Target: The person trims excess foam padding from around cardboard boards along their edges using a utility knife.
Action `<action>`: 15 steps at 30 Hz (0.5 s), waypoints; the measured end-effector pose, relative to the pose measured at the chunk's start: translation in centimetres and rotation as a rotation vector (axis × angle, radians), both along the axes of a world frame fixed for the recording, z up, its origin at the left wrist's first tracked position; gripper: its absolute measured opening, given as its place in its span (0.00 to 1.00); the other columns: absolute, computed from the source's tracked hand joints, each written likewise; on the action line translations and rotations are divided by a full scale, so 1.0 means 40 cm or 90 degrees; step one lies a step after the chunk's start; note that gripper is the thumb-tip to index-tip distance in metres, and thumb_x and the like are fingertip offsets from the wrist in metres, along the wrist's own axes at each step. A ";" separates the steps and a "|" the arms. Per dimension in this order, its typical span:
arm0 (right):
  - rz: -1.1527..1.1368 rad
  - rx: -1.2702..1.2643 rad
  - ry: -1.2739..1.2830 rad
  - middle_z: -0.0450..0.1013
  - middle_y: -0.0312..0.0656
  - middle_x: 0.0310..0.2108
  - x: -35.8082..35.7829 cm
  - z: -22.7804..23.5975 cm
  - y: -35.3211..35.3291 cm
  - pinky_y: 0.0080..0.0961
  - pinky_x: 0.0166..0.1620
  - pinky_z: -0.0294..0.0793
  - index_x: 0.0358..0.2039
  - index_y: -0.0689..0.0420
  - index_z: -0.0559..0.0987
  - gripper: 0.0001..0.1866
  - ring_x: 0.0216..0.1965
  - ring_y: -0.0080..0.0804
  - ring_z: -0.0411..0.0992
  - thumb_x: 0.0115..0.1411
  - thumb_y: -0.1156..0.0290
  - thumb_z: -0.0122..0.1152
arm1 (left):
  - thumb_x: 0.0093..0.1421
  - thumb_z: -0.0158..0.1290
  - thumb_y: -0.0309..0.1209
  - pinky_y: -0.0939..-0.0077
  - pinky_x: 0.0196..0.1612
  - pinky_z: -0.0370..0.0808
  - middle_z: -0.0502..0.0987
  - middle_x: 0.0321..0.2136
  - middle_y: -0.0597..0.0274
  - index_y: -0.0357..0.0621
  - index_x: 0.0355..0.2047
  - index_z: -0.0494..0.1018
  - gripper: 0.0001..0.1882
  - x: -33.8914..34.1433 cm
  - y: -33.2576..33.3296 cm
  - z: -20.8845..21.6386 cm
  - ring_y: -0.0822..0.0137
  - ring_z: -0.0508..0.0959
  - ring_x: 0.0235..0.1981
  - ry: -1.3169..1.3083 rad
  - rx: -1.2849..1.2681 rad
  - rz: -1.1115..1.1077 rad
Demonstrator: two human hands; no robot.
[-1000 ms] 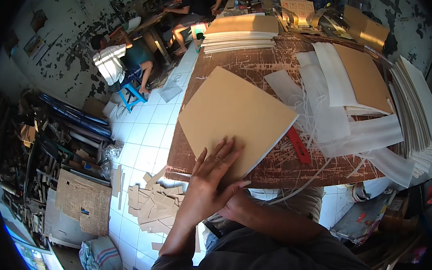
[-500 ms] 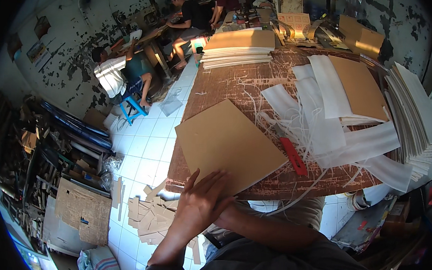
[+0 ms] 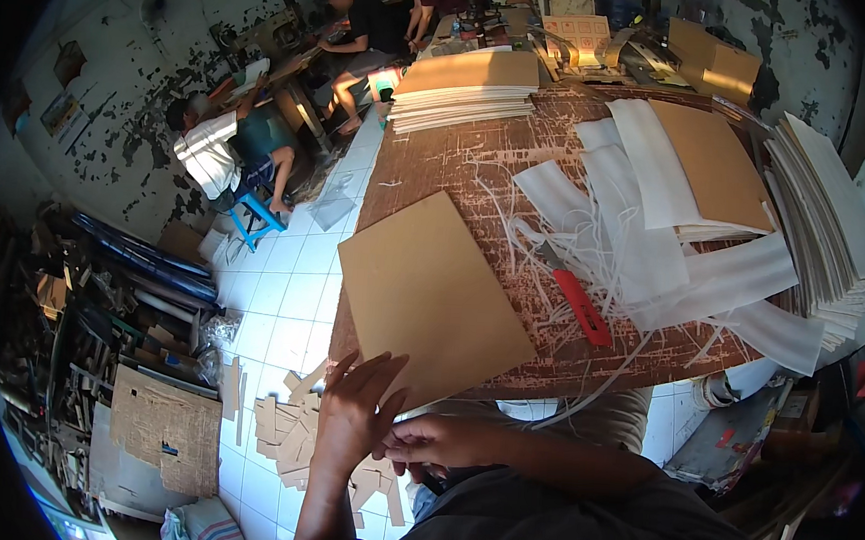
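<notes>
On board (image 3: pixel 436 295), left hand (image 3: pixel 352 410) palm-down.

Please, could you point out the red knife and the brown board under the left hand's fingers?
Red knife (image 3: pixel 582 309): head view, middle of its handle.
Brown board (image 3: pixel 433 295): head view, middle of its upper face.

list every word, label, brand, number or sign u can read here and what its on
No text can be read.
Pale printed carton at the back: red marks, too small to read.
Poster on the left wall: too small and blurred.
Red cutter: any marking is too small to read.
Brown board under the left hand: no print shows.
</notes>
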State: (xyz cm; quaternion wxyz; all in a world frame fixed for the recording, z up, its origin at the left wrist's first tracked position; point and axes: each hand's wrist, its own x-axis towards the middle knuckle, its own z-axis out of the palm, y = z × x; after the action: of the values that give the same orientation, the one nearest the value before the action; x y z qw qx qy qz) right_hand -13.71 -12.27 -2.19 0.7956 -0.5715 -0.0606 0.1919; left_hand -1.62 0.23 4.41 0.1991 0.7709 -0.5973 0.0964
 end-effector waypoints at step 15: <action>-0.821 -1.035 -0.084 0.75 0.49 0.37 -0.208 0.111 -0.387 0.45 0.41 0.77 0.44 0.60 0.77 0.12 0.40 0.50 0.76 0.64 0.67 0.62 | 0.63 0.61 0.31 0.54 0.60 0.73 0.80 0.51 0.44 0.37 0.51 0.78 0.18 0.147 -0.207 -0.026 0.44 0.78 0.56 0.131 -0.043 -0.047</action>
State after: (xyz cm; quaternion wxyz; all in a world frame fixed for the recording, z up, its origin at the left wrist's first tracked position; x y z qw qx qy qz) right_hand -22.04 -27.74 2.26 0.1174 -0.8687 0.3607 -0.3185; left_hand 4.26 -8.04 3.39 0.2884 0.7473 -0.5979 0.0295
